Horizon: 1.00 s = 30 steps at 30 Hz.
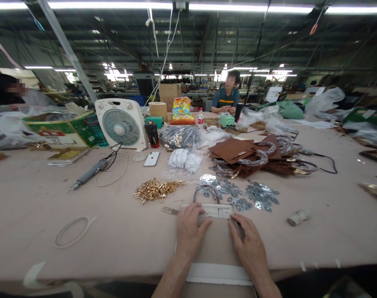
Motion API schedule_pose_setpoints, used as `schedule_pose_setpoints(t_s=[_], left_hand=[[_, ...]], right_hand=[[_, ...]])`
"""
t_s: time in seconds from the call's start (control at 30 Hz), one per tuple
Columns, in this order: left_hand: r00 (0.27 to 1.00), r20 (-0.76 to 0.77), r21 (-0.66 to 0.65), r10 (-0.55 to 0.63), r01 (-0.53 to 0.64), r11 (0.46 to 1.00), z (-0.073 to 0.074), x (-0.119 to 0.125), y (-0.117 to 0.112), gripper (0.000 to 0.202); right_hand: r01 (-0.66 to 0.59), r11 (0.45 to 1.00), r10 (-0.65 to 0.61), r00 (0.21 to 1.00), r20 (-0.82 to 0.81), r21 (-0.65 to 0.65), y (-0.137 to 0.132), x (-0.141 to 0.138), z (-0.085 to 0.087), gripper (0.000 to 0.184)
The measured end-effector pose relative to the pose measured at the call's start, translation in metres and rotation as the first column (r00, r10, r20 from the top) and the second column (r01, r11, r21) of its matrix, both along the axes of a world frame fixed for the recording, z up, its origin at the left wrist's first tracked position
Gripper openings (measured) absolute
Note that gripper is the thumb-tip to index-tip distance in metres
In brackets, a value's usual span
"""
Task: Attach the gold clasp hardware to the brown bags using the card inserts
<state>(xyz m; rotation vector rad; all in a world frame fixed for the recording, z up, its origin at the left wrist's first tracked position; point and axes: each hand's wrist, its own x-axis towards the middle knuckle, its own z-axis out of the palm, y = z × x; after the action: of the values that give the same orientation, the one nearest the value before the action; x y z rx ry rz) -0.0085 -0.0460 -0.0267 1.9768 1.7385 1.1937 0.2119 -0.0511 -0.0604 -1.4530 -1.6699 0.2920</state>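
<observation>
A beige handbag panel (217, 242) lies flat at the table's front edge, its lower end overhanging toward me. A brown handle (210, 188) arches from its far end, where a whitish strip is visible. At the left a short strap with a metal fitting (169, 210) sticks out. My left hand (190, 229) grips the panel's upper left side, fingers over the far edge and thumb on the surface. My right hand (248, 242) holds the upper right side, its fingers curled along that edge. Just beyond are gold-coloured fasteners (155, 189) and thin silvery metal plates (261, 193).
Brown bag pieces (253, 155) with wrapped handles are piled behind the plates. An electric screwdriver (90, 174), white fan (121, 124), phone (151, 159) and dark bottle (152, 134) stand or lie to the left. A small cylinder (298, 217) lies right. Another person (226, 97) sits across the table.
</observation>
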Motion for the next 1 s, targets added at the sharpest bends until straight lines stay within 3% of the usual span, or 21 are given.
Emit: schedule_pose_setpoints(t_s=[0.13, 0.3, 0.5, 0.63, 0.73, 0.83, 1.0], left_hand=[[1.0, 0.005, 0.012, 0.015, -0.015, 1.0, -0.003, 0.0, 0.001, 0.033], [1.0, -0.015, 0.022, -0.009, 0.009, 1.0, -0.005, -0.002, 0.003, 0.023], [1.0, 0.012, 0.028, -0.011, 0.011, 1.0, -0.005, -0.004, 0.004, 0.025], [1.0, 0.01, 0.035, -0.023, 0.023, 0.999, -0.005, -0.004, 0.003, 0.019], [1.0, 0.022, 0.044, -0.007, 0.006, 0.999, -0.006, -0.004, 0.003, 0.027], [1.0, 0.022, 0.058, 0.0, -0.001, 0.998, -0.006, -0.003, 0.003, 0.026], [1.0, 0.006, 0.069, -0.015, 0.015, 0.998, -0.003, -0.003, 0.003, 0.015]], right_hand=[[-0.006, 1.0, 0.006, 1.0, -0.006, -0.005, 0.001, 0.0, -0.001, 0.035], [-0.002, 1.0, 0.002, 1.0, -0.005, 0.01, 0.0, 0.0, -0.001, 0.034], [-0.01, 0.999, 0.009, 1.0, 0.022, 0.037, 0.0, 0.0, -0.003, 0.032], [0.008, 0.989, -0.023, 0.995, 0.096, 0.149, 0.0, -0.003, -0.003, 0.031], [0.006, 0.963, -0.057, 0.981, 0.183, 0.269, 0.0, -0.008, 0.001, 0.029], [-0.085, 0.952, 0.021, 0.977, 0.214, 0.294, 0.003, -0.016, 0.006, 0.032], [-0.241, 0.953, 0.209, 0.962, 0.178, 0.184, 0.015, -0.035, 0.011, 0.036]])
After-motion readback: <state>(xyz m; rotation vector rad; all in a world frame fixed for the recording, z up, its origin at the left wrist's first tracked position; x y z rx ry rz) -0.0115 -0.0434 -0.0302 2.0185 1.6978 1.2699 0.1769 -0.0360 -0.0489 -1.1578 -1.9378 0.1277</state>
